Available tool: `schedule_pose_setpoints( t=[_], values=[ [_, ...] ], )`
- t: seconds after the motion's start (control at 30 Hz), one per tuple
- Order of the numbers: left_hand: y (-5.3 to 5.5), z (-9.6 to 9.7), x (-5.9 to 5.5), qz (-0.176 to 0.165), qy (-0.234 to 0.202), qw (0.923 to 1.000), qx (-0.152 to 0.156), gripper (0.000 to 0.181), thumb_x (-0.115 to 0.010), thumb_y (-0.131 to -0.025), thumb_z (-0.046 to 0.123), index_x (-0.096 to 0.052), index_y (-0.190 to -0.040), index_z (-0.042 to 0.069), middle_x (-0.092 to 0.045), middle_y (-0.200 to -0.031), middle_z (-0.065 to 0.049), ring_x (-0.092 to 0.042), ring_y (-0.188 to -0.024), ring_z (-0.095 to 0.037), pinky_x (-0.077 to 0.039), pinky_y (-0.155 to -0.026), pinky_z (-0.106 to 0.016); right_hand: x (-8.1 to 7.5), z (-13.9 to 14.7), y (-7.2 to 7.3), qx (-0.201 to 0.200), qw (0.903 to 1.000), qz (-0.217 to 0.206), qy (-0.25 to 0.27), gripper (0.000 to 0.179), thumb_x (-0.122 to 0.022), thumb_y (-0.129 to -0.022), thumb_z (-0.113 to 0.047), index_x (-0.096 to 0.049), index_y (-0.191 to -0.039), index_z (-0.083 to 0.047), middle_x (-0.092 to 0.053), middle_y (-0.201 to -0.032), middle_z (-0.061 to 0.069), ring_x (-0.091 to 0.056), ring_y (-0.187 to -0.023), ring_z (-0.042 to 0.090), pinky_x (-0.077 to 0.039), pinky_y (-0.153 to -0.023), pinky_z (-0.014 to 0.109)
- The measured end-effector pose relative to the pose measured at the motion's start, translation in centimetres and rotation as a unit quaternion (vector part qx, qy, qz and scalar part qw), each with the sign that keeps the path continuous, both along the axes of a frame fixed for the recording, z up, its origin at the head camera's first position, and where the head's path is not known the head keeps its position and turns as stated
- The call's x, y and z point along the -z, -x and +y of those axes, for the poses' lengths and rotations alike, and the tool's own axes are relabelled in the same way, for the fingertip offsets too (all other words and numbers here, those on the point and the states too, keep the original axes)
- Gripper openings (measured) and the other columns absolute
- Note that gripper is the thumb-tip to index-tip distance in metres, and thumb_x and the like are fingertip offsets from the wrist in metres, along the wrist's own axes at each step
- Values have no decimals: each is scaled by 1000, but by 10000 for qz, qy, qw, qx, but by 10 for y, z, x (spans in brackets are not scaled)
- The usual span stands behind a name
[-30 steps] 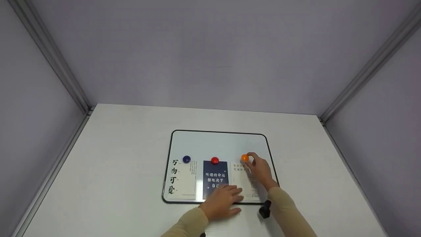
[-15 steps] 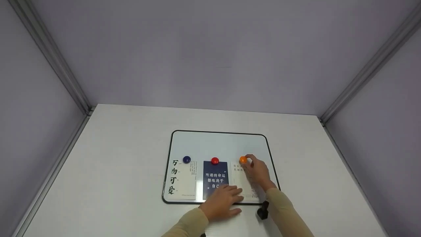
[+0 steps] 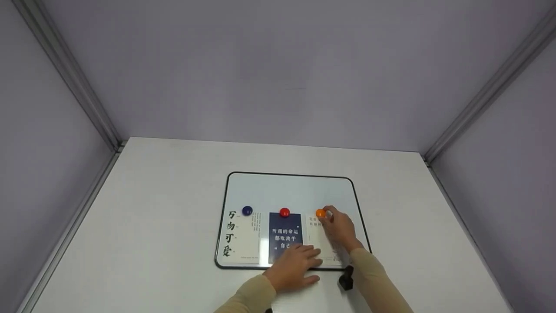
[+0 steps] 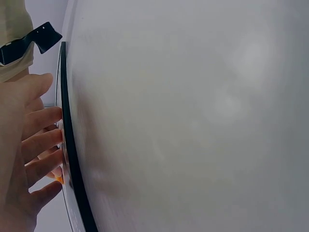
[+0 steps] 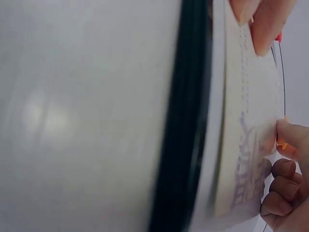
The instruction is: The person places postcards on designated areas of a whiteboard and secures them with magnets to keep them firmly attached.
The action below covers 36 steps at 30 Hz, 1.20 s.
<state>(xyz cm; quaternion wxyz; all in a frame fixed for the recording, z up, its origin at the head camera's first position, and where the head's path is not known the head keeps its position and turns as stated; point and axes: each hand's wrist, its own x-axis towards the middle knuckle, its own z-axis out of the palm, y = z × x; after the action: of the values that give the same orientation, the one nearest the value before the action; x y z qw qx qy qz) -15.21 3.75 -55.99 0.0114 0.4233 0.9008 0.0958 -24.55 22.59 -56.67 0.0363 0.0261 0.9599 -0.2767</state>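
Note:
My right hand pinches an orange round magnet at the top edge of the right-hand cream card. In the right wrist view, the thumb and a finger meet at the orange magnet while the other fingers curl. My left hand rests with spread fingers over the lower parts of the dark blue card and the cream card. A red magnet sits on the blue card's top edge. A dark blue magnet lies at the top of the left-hand card.
The black-framed whiteboard lies on a white table. Grey-lilac panels stand behind and on both sides. A black wrist-camera mount hangs by the right sleeve, near the board's lower right corner.
My right hand has drawn the orange magnet slightly down and left, onto the card's top edge. The left hand stays in place.

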Motion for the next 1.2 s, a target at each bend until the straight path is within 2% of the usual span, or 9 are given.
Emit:
schedule_pose_setpoints(
  t=[0.2, 0.37, 0.53, 0.73, 0.93, 1.07, 1.13, 1.2],
  values=[
    [-1, -1, 0, -12, 16, 10000, -35, 45, -50, -94, 51, -56, -133, 29, -51, -147, 5, -49, -136, -16, -39, -115, -35, 2, -3, -2, 51, 10000, -6, 25, 37, -60, -94, -31, -57, -129, -19, -63, -83, 6, -49, -69, 16, -35, -59, 25],
    [-2, -2, 1, -234, -99, 9996, -86, 44, -49, -95, 49, -57, -133, 28, -50, -148, 5, -48, -137, -16, -38, -116, -35, 5, -4, -2, 49, 9999, 93, -1, 36, -61, -93, -30, -58, -127, -18, -61, -80, 5, -48, -67, 15, -34, -58, 25],
    [-1, 1, 1, -368, -297, 9987, -167, 41, -51, -95, 48, -60, -128, 27, -54, -145, 5, -50, -134, -15, -39, -115, -35, 4, -3, -2, 86, 10000, -11, 27, 36, -61, -94, -30, -58, -128, -18, -62, -81, 5, -49, -67, 16, -35, -58, 24],
    [4, 8, -2, -193, -300, 9989, -318, 35, -56, -93, 47, -66, -120, 26, -59, -137, 7, -52, -129, -13, -40, -114, -34, 0, -3, -2, 87, 9999, -14, 128, 36, -61, -94, -30, -57, -128, -18, -65, -87, 7, -51, -70, 17, -38, -60, 25],
    [10, 11, -3, 87, -307, 9986, -433, 33, -56, -92, 48, -69, -115, 26, -59, -136, 5, -51, -129, -15, -42, -112, -37, -3, -2, -1, 73, 9998, -120, 167, 41, -61, -94, -30, -54, -132, -17, -63, -87, 8, -51, -71, 17, -38, -61, 25],
    [19, 1, -9, 242, -477, 9956, -767, 38, -56, -93, 47, -64, -123, 25, -58, -138, 4, -52, -129, -16, -44, -110, -39, -11, 3, 2, -2, 10000, -47, 78, 48, -63, -92, -29, -51, -135, -11, -64, -84, 9, -50, -69, 16, -38, -59, 24],
    [27, -8, -16, 316, -560, 9920, -1084, 42, -55, -94, 47, -60, -128, 24, -58, -138, 3, -51, -130, -17, -44, -110, -42, -18, 6, 3, -33, 9998, 194, -41, 49, -64, -92, -28, -51, -134, -8, -63, -82, 10, -49, -67, 15, -37, -58, 24],
    [37, -21, -26, 435, -608, 9866, -1448, 45, -54, -94, 48, -58, -132, 23, -57, -138, 1, -50, -132, -18, -42, -111, -45, -27, 9, 6, -92, 9973, 680, -242, 46, -65, -92, -28, -54, -131, -5, -63, -82, 12, -49, -65, 16, -38, -56, 26]
  ],
)
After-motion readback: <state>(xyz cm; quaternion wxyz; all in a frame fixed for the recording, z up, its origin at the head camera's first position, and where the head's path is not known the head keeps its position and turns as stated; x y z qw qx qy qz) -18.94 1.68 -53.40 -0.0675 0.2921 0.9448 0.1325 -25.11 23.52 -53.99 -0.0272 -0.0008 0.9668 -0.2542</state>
